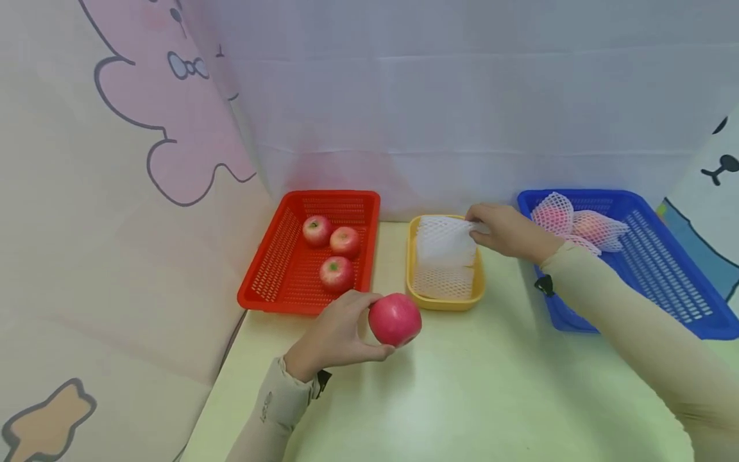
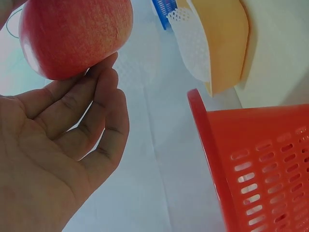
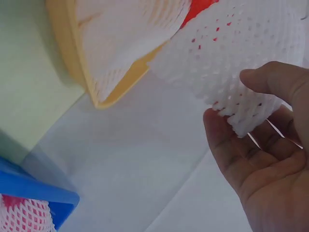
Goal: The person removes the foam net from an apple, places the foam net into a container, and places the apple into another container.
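The left hand [image 1: 336, 339] is holding an apple [image 1: 395, 320] in a fingertip grip, toward seven o'clock of the yellow basket [image 1: 446, 306]; the right hand [image 1: 509, 233], at two o'clock, is pinching a foam net [image 3: 227, 63]. I am judging two risks: smooth skin slipping free, overlapping nets [image 1: 443, 284] lifting together.

Pale yellow-green tabletop [image 1: 462, 391], brightest in the near middle. Placed directly on it, along the far side, from left to right: a perforated red basket [image 1: 291, 269] by the left edge; a smaller yellow tub [image 1: 447, 304] just beside it; across a wider gap, a perforated blue basket [image 1: 664, 269].
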### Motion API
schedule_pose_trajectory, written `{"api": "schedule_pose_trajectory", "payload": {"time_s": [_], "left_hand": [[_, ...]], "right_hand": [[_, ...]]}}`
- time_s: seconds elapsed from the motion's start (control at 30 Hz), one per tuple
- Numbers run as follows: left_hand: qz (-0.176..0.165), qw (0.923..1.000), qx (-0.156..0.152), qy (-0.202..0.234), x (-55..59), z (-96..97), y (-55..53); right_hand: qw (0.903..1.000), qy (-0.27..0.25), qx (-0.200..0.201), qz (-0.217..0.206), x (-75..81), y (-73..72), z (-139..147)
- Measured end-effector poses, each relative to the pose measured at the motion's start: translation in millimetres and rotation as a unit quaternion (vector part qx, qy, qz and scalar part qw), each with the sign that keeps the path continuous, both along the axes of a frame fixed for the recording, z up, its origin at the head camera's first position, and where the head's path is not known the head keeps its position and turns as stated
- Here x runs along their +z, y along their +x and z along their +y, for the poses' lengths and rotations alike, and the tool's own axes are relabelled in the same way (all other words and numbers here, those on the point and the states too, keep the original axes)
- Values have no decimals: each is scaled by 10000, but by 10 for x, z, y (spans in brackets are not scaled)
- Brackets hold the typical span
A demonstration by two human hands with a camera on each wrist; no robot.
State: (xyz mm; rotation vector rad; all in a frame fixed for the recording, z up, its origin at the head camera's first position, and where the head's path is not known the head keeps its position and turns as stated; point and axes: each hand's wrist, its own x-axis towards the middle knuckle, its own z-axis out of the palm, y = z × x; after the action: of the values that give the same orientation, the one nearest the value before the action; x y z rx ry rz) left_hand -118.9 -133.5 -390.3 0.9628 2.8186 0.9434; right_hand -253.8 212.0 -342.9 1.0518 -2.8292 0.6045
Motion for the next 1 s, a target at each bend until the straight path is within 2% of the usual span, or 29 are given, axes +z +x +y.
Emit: {"api": "schedule_pose_trajectory", "payload": {"time_s": [0.2, 0.3, 0.4, 0.53, 0.67, 0.8, 0.9, 1.0], "left_hand": [[-62, 9999, 98, 14, -1, -32, 20], [-103, 9999, 138, 15, 6, -50, 33], [-110, 9998, 186, 42, 8, -78, 44], [-204, 9994, 281, 50, 8, -106, 63], [-285, 9989, 373, -5, 7, -109, 70], [-236, 9989, 395, -18, 4, -115, 75], [-185, 9990, 395, 5, -3, -127, 71], [-125, 9992, 375, 40, -8, -153, 63]], "right_hand": [[9989, 235, -392, -41, -103, -529, -37], [9977, 369, -566, -1, -236, -700, -60], [9957, 639, -663, 81, -430, -808, -104], [9919, 1168, -509, 6, -711, -866, -184], [9863, 1554, -268, -488, -878, -846, -232], [9789, 1800, -287, -919, -926, -839, -258], [9780, 1812, -291, -991, -914, -846, -234], [9803, 1682, -243, -1002, -832, -810, -198]]}}
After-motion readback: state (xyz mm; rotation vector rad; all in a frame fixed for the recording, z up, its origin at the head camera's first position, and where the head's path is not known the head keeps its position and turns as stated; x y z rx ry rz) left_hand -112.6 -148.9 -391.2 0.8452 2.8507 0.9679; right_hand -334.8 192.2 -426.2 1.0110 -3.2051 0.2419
